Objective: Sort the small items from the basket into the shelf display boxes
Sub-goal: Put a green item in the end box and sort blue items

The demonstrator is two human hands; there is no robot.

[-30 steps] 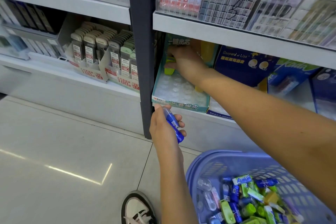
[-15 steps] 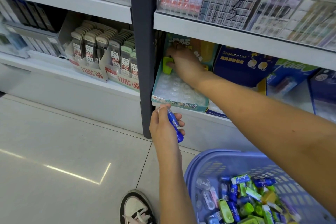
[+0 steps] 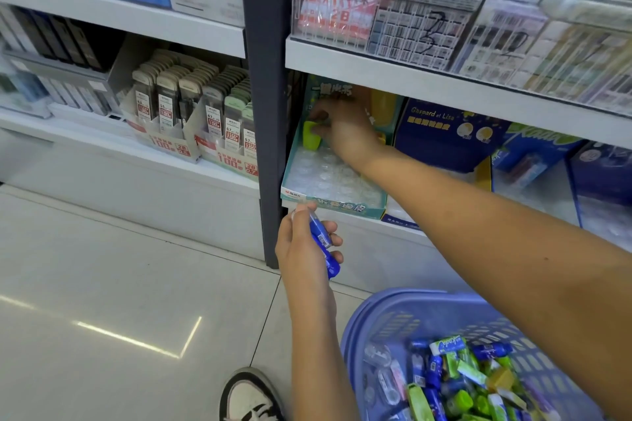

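Note:
My right hand [image 3: 345, 128] reaches into the teal display box [image 3: 333, 203] on the lower shelf and pinches a lime-green item [image 3: 312, 135] at the box's back left. The box's clear tray shows several round pockets. Below the box's front edge, my left hand [image 3: 301, 246] grips a blue item [image 3: 323, 246], held upright. The purple basket [image 3: 393, 314] stands on the floor at the lower right with several blue, green and clear small items [image 3: 451, 383] inside.
A dark shelf post [image 3: 265, 106] stands just left of the teal box. Blue display boxes [image 3: 448, 137] sit to its right. Pencil-lead packs [image 3: 191, 106] fill the left shelf. A shoe [image 3: 249, 396] is on the tiled floor beside the basket.
My right hand has lowered the green item slightly toward the tray's back-left corner. My left hand with the blue item has barely moved.

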